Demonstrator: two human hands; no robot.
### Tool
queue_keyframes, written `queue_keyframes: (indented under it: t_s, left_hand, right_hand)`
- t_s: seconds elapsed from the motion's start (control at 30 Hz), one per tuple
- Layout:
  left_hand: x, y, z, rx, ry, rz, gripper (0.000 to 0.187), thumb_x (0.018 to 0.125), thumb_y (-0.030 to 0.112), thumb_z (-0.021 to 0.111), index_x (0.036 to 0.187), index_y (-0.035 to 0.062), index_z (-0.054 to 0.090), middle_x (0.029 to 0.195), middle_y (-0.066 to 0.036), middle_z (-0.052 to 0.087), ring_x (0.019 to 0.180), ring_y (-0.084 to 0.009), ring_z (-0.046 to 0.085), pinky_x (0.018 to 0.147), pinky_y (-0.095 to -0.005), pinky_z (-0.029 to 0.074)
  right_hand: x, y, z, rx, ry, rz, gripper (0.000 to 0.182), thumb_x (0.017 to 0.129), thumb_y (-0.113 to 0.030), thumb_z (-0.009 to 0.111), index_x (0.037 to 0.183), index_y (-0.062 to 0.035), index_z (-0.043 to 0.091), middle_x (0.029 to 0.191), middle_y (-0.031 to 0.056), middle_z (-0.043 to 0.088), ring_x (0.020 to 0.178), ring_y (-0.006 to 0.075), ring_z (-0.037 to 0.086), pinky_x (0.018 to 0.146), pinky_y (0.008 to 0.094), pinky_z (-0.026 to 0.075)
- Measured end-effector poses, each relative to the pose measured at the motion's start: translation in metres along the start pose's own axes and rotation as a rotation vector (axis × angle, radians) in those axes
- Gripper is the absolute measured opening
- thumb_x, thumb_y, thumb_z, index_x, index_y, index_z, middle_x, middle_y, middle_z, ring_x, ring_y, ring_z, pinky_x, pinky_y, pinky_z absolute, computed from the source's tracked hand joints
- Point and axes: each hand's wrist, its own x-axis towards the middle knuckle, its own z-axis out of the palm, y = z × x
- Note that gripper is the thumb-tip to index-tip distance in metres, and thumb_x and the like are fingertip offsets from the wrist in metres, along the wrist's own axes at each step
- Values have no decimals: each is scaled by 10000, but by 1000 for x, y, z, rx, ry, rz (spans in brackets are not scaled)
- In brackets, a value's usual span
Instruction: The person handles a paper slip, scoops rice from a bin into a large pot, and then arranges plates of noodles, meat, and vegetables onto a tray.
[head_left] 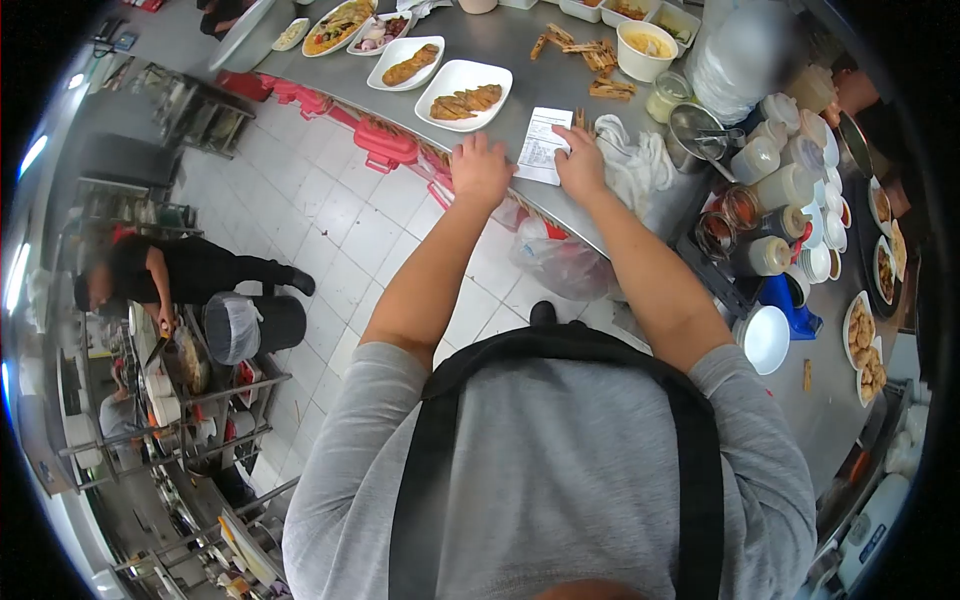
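A printed paper slip point(543, 148) lies on the steel counter point(520, 45) between my hands. My right hand point(580, 165) rests on the slip's right edge, its index finger stretched out over the print. My left hand point(481, 168) lies at the counter's front edge, just left of the slip, fingers apart and holding nothing. Beyond it stands a white square plate point(437, 109) of sliced browned food point(468, 101). A second white plate point(378, 78) with a browned piece point(411, 65) sits farther left.
Wooden clothespins point(603, 55) lie scattered behind the slip. To the right are a white cloth point(636, 160), a metal pot point(690, 125) and several squeeze bottles point(783, 187). Red-handled containers point(384, 143) line the counter's front. At left, a person point(160, 270) works beside a bin point(280, 325).
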Motion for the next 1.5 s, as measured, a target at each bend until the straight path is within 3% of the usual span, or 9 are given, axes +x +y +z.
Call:
queue_keyframes:
  t_s: [0.2,0.33,0.43,0.53,0.73,0.97,1.23,1.33,1.5]
  left_hand:
    - [-29,-33,39,-527,321,-82,307,792,209,591,1059,58,567,980,-145,576,943,-310,543,807,-389,438]
    - [-21,-134,57,-765,440,-585,296,792,179,546,1073,102,597,980,-143,625,856,-269,611,757,-375,472]
    - [2,-216,55,-1334,383,-780,332,866,204,506,1155,42,515,1093,-127,572,942,-196,567,763,-308,481]
    - [34,-298,78,-1536,484,-727,278,837,223,544,1070,73,535,855,-23,595,691,-104,548,551,-242,425]
    - [131,-372,54,-1874,408,-782,210,843,215,561,1000,93,494,758,-25,541,573,-108,484,450,-223,370]
    - [219,-464,106,-1932,203,-897,418,855,292,520,1221,107,435,1082,-114,525,839,-197,524,657,-265,442]
    - [279,-500,132,-2079,197,-814,472,894,304,445,1313,100,365,1215,-155,464,1023,-249,500,836,-335,446]
    - [268,-482,120,-2236,156,-599,494,924,280,363,1349,40,286,1298,-215,372,1185,-294,401,989,-413,359]
    - [299,-468,111,-2268,266,-831,593,883,204,486,1355,84,147,1091,-264,499,906,-325,580,776,-362,525]
  right_hand:
    - [-2,3,5,-18,11,-21,382,691,4,526,1048,-104,609,1126,213,535,1036,344,517,904,369,409]
    - [-4,-12,3,135,19,-110,391,677,92,528,1011,-94,610,1018,141,573,958,306,544,870,354,420]
    - [38,-124,-78,350,108,-261,289,710,90,551,935,-78,619,942,84,581,894,203,554,769,281,449]
    - [113,-216,-178,419,451,-554,163,748,24,602,882,-66,625,867,39,579,780,119,546,619,212,455]
    - [306,-283,-358,248,825,-906,173,770,11,589,933,-9,641,832,16,631,710,68,546,642,192,435]
    - [365,-300,-435,-4,932,-451,318,710,78,519,983,-10,657,895,64,637,730,98,559,658,216,443]
    - [366,-311,-449,87,1000,-411,307,735,6,523,984,-83,679,856,34,630,620,80,506,598,215,415]
    - [375,-315,-470,33,989,-267,307,842,-105,489,1137,-109,574,1089,68,575,925,187,529,821,290,407]
    - [368,-345,-435,-676,1059,-483,245,765,-45,555,996,27,597,1022,155,608,889,249,597,765,329,478]
